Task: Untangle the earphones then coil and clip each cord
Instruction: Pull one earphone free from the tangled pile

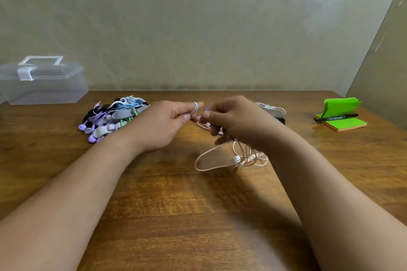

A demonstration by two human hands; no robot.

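Observation:
My left hand (167,123) and my right hand (233,121) meet above the middle of the wooden table (198,215). White earphone cord is wound round my left forefinger, and the thumb pinches it. My right hand's fingers pinch the same white cord together with a purple cord (203,124). The rest of the white cord (217,159) hangs down from my right hand in loose loops onto the table, with an earbud among them. A heap of coiled and clipped earphones (110,116), purple, blue, black and green with grey clips, lies to the left of my left hand.
A clear plastic box (41,81) with a handle stands at the back left. Several white clips (272,109) lie behind my right hand. A green sticky-note pad (341,121) with a black marker (335,117) on it sits at the right, close to the wall.

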